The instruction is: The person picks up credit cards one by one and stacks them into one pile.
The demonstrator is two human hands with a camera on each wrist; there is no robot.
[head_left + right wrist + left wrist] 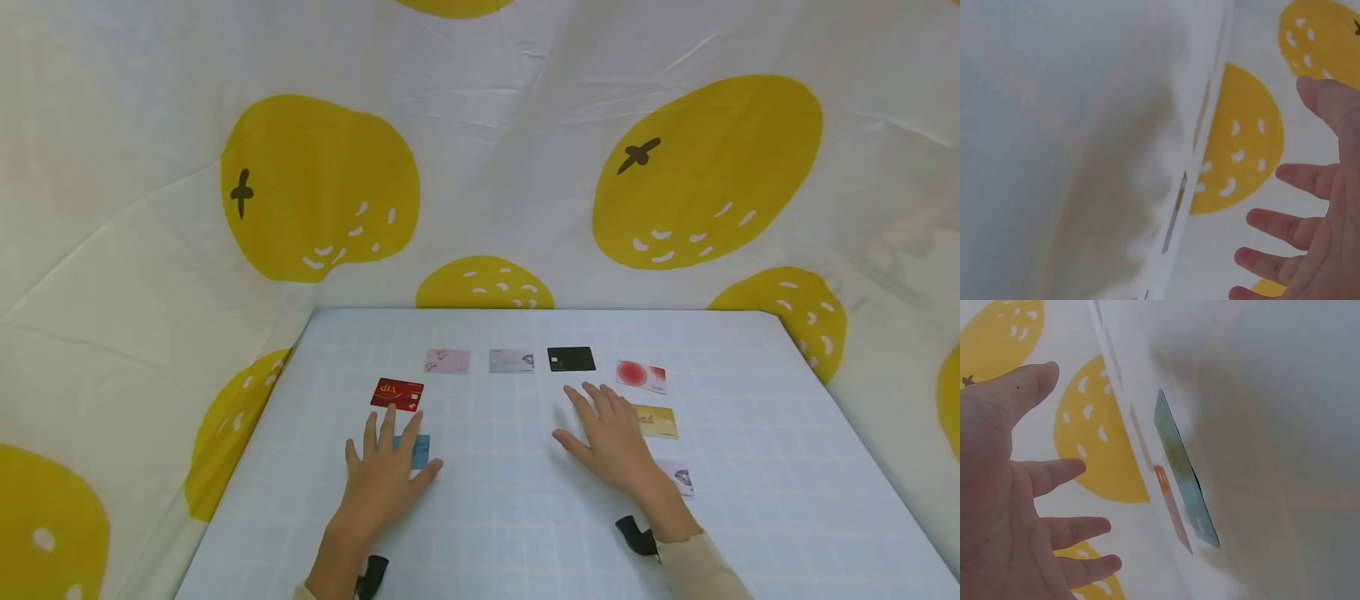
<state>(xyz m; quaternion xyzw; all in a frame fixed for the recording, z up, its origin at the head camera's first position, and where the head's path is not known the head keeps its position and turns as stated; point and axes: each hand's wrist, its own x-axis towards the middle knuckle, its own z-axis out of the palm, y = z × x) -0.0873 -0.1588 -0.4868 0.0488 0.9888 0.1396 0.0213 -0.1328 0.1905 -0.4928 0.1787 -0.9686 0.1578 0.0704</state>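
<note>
Several cards lie in an arch on the white table. My left hand (380,483), fingers spread, is over a blue card (422,452) and hides part of it; its fingertips come up to a red VIP card (397,394). In the left wrist view the blue card (1185,469) lies below the hand, apart from the palm. With fingers spread too, my right hand (611,437) hovers beside a gold card (657,422). Under that wrist a pale card (682,477) is partly covered. The right wrist view shows the hand (1310,231) holding nothing.
Along the back lie a pink card (447,361), a silver-grey card (512,361) and a black card (572,359). A white card with a red circle (641,376) is right of them. Behind the table (495,533) hangs a white cloth (510,167) printed with yellow fruit.
</note>
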